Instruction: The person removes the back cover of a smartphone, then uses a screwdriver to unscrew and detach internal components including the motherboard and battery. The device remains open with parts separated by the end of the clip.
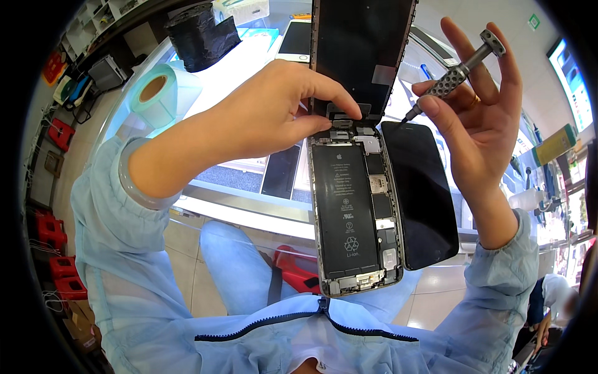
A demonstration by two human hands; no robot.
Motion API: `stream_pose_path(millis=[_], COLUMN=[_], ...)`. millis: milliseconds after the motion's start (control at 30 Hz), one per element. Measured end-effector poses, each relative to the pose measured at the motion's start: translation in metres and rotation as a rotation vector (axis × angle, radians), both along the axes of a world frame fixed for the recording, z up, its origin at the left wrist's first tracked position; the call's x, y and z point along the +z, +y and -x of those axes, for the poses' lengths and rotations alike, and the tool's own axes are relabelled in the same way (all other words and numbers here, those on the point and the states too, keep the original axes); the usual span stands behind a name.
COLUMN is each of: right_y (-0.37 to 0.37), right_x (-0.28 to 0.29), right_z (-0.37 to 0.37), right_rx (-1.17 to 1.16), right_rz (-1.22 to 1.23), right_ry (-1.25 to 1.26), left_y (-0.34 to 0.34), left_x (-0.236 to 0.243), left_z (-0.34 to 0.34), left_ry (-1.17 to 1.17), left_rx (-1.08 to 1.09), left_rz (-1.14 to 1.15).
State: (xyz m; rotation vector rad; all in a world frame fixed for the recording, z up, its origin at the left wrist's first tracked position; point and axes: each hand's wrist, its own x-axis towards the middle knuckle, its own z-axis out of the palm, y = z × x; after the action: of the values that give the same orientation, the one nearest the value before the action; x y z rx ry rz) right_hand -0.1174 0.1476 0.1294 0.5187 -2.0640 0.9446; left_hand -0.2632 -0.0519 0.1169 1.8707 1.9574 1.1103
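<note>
The raised screen [355, 53] was cut off above. Whether left fingers [333, 92] pinched anything was unclear; right fingers [443, 118] gripped a screwdriver [447, 82]. The opened phone [387, 184] bared its black battery [346, 209].

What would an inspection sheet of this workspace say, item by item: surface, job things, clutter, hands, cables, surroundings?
Surface: glass-topped counter, bright and partly covered.
Job's things: opened smartphone, battery exposed, display raised; black smartphone beside it, screen dark.
Clutter: label roll, black plastic bag, white-framed smartphone.
Hands: left hand at the opened smartphone's top end, grip unclear; right hand holds a metal screwdriver.
Cables: thin white cords near red stools.
Surroundings: tiled floor, lit wall screen, another person at lower right.
</note>
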Motion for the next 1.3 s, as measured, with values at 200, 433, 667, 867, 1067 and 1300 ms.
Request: stream_pose_path(millis=[200, 433, 667, 867, 1067, 1300], right_y=[0.014, 0.055, -0.001, -0.016, -0.014, -0.009], right_x=[0.007, 0.009, 0.004, 0.004, -0.002, -0.006], right_z=[-0.003, -0.002, -0.007, -0.011, -0.007, -0.001], right_rx=[-0.052, 0.0, -0.073, -0.123, -0.149, -0.111], right_rz=[0.22, 0.467, -0.315, -0.513, -0.426, -0.447], right_ry=[-0.119, -0.406, -0.282, -0.423, -0.506, -0.443], left_y=[0.0, 0.001, 0.0, 0.0, 0.001, 0.0], left_x=[0.002, 0.001, -0.001, 0.0, -0.003, -0.001], left_z=[-0.002, -0.001, 0.001, 0.001, 0.0, -0.001], left_ry=[-0.004, -0.026, -0.031, 0.007, 0.006, -0.002], left_rx=[0.021, -0.012, -0.029, -0.023, -0.014, -0.007], left_rz=[0.019, -0.018, -0.022, -0.03, -0.043, -0.007])
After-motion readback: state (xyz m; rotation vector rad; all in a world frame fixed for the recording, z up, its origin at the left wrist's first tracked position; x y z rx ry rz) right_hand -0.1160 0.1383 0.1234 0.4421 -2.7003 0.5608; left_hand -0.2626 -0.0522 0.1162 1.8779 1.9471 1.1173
